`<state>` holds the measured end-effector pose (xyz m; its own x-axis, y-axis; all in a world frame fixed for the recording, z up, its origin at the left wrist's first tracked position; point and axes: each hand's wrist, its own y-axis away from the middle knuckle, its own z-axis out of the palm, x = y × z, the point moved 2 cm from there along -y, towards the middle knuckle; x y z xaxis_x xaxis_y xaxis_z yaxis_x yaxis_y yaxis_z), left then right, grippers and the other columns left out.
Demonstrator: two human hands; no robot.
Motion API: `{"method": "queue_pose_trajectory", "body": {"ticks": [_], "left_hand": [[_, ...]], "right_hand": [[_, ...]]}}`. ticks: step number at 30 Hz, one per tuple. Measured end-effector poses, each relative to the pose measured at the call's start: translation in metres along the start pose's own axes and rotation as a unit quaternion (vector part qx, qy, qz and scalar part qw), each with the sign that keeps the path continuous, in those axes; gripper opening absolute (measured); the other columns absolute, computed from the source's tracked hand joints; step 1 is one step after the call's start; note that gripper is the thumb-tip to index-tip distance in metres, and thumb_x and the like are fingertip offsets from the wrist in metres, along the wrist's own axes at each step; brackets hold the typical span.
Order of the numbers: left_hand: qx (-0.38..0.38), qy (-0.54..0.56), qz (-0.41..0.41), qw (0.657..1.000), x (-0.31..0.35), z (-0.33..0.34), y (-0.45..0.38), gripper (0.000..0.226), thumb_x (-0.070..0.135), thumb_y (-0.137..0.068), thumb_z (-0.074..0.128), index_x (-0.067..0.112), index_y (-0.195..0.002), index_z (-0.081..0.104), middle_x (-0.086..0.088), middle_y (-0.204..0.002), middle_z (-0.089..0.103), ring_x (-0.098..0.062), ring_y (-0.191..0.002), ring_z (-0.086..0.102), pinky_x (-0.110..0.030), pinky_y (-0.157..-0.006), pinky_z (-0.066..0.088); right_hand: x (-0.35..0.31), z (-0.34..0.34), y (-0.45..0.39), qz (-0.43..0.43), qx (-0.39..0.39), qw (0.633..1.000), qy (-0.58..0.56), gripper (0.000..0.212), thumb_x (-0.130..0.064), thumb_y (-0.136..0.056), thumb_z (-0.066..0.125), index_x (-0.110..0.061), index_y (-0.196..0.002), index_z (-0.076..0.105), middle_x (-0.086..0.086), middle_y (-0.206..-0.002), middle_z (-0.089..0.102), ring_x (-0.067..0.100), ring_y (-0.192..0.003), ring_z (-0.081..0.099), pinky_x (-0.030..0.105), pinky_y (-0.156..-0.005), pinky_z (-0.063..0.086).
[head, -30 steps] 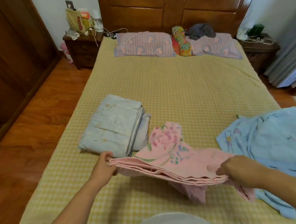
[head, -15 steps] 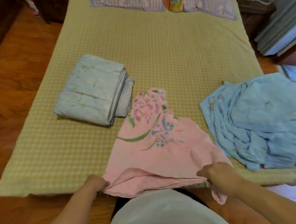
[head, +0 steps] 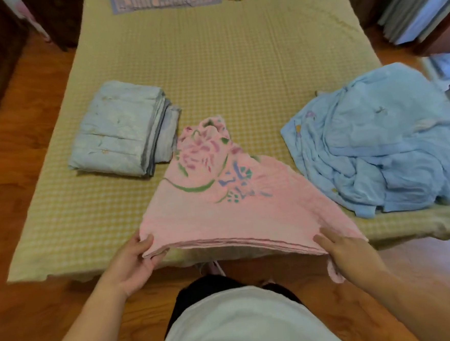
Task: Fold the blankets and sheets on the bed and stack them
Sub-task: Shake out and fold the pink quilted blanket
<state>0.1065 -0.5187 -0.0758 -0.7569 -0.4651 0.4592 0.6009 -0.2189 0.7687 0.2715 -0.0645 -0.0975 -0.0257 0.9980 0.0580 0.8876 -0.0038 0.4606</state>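
Item: pink floral blanket (head: 237,212), part-folded. Since a second ago lowered from mid-air onto the bed (head: 211,72), near edge overhanging.
Grip: left hand (head: 134,264) pinches the layered left corner; right hand (head: 346,249) lies on the right corner, fingers seemingly straight, hold unclear.
Beyond left grip: folded pale-blue quilt (head: 120,129). Beyond right grip: crumpled blue sheet (head: 381,143), unfolded.
Status: next fold due.
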Motion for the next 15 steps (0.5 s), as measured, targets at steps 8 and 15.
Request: {"method": "queue_pose_trajectory", "body": {"ticks": [8, 15], "left_hand": [[0.214, -0.382, -0.186, 0.880, -0.079, -0.073, 0.037, 0.019, -0.005, -0.096, 0.051, -0.011, -0.114, 0.056, -0.024, -0.085, 0.065, -0.031, -0.061, 0.063, -0.032, -0.048, 0.051], [0.211, -0.299, -0.106, 0.924, -0.010, 0.019, -0.014, 0.026, 0.003, -0.095, 0.036, 0.001, -0.086, 0.060, -0.014, -0.055, 0.063, -0.021, -0.036, 0.057, -0.024, -0.037, 0.046]], "right_hand": [[-0.027, 0.043, 0.017, -0.038, -0.310, 0.944, -0.106, 0.045, -0.037, -0.098, 0.049, -0.021, -0.139, 0.053, 0.006, -0.146, 0.051, 0.026, -0.132, 0.048, 0.029, -0.105, 0.039], [0.002, -0.064, -0.072, 0.009, -0.266, 0.963, -0.046, 0.037, -0.019, -0.102, 0.043, -0.004, -0.134, 0.055, 0.014, -0.141, 0.054, 0.029, -0.125, 0.054, 0.030, -0.099, 0.042]]}}
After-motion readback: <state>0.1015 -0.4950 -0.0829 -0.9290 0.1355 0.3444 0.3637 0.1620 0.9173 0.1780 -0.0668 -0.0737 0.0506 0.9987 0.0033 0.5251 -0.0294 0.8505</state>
